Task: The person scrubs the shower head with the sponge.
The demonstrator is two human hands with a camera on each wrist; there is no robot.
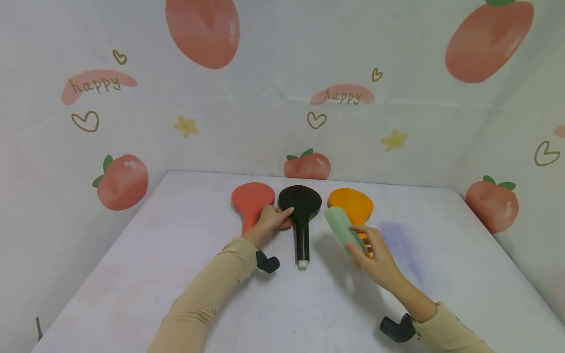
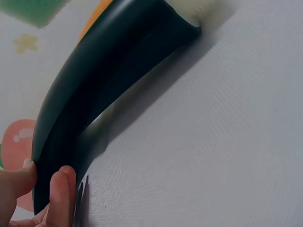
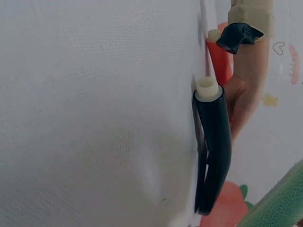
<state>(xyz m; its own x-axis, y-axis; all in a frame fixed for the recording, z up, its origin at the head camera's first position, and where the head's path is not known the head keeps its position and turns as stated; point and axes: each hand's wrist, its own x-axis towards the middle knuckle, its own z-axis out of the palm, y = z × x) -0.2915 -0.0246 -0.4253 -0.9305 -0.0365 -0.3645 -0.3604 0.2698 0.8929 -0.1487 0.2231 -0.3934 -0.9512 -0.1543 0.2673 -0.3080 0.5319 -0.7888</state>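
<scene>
A black shower head (image 1: 302,230) lies on the white table, its handle with a pale end (image 1: 302,264) pointing toward me. My left hand (image 1: 270,220) pinches the left edge of its round head; thumb and fingers show on it in the left wrist view. To the right, my right hand (image 1: 374,256) holds a pale green sponge (image 1: 339,223) between thumb and fingers, raised over the table. Behind that hand lies an orange shower head (image 1: 350,200), its handle partly covered. Left of the black one is a red shower head (image 1: 252,197), its handle hidden behind my left forearm.
The table (image 1: 132,289) has a white cloth with a bluish smudge (image 1: 403,250) to the right of the orange shower head. A fruit-printed sheet (image 1: 265,113) hangs at the back and sides. Black wrist-worn pieces (image 1: 398,328) stick out from both sleeves.
</scene>
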